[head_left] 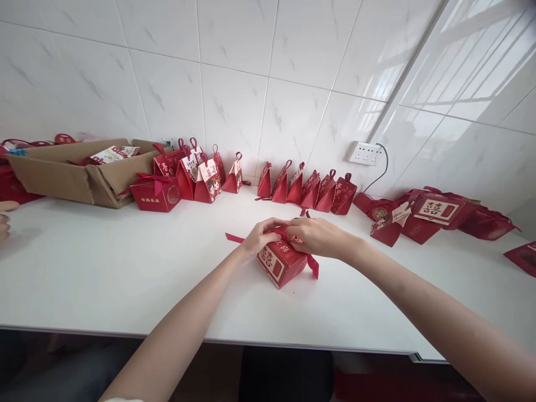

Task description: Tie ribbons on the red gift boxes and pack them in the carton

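A red gift box (288,267) with gold and cream lettering stands on the white table in front of me. Red ribbon (313,266) lies over its top, with one loose end hanging down the right side and another sticking out to the left. My left hand (263,237) is closed at the top left of the box, its fingers pinching the ribbon. From the right, my right hand (314,234) curls over the top, fingers closed on the ribbon too. The exact spot where the ribbon crosses is hidden by my fingers.
An open cardboard box (62,176) holds printed pieces at left. Several triangular red boxes (310,190) line the wall, near a power socket (364,153). More boxes (438,215) are piled at right. Another person's hand (4,223) shows at the left edge.
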### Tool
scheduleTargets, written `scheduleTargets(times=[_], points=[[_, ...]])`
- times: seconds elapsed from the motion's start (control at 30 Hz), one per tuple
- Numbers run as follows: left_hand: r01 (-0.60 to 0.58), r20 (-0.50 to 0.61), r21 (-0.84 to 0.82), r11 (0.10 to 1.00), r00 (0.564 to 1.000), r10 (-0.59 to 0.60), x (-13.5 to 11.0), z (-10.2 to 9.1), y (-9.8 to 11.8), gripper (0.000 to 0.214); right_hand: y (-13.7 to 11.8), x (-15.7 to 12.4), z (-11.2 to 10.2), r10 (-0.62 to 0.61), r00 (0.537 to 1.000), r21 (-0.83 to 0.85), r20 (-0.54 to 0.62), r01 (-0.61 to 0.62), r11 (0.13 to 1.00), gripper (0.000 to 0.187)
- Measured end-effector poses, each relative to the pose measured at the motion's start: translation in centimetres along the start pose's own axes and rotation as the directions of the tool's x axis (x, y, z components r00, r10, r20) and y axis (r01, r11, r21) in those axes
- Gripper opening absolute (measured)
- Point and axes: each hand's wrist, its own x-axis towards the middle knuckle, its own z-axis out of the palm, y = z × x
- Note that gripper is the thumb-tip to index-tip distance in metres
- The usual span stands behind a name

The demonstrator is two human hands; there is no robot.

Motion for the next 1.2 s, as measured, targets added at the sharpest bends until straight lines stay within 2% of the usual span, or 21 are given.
scheduleTargets(times=[0.07,0.23,0.37,0.53,0.7,0.77,0.87,0.97,1.07,1.2], points=[[0.0,-0.004,-0.008,1.0,1.0,0.0,0.0,0.0,0.0,0.035,-0.1,0.1,0.2,0.017,1.0,-0.008,-0.016,-0.017,1.0,0.011],[-0.003,0.015,-0.018,1.0,1.0,0.004,0.0,0.0,-0.1,0.039,-0.1,-0.2,1.8,0.11,0.982,0.106,-0.153,-0.095,0.99,0.009],[-0.006,0.024,-0.028,1.0,1.0,0.007,0.1,0.0,-0.3,0.04,-0.4,-0.6,2.7,0.175,0.967,0.097,-0.188,-0.159,0.983,0.009],[0.014,0.023,-0.05,0.999,1.0,-0.013,0.2,-0.1,-0.2,0.034,-0.8,-0.8,3.0,0.198,0.957,0.079,-0.214,-0.185,0.98,0.008],[0.034,0.038,-0.061,0.998,0.999,-0.031,0.2,0.0,0.3,0.031,-0.7,-1.5,3.6,0.253,0.919,0.186,-0.303,-0.203,0.961,0.01],[0.036,0.038,-0.061,0.998,0.999,-0.033,0.1,0.1,0.4,0.031,-0.5,-1.7,3.6,0.198,0.927,0.167,-0.319,-0.15,0.974,0.013],[0.033,0.038,-0.055,0.998,0.999,-0.031,0.0,0.1,0.3,0.031,-0.4,-1.8,3.3,0.04,0.967,-0.026,-0.252,-0.048,0.999,0.02],[0.029,0.037,-0.047,0.998,0.999,-0.027,0.1,0.0,0.0,0.033,-0.4,-1.7,2.8,-0.016,0.981,-0.175,-0.192,-0.018,0.984,0.023],[0.042,0.044,-0.048,0.998,0.998,-0.04,0.1,0.0,-0.1,0.034,-0.2,-1.6,3.1,0.028,0.965,-0.039,-0.261,-0.04,0.998,0.018],[0.052,0.058,-0.056,0.997,0.997,-0.049,0.1,0.1,0.2,0.031,-0.1,-2.1,4.4,0.181,0.894,0.281,-0.41,-0.064,0.957,0.015]])
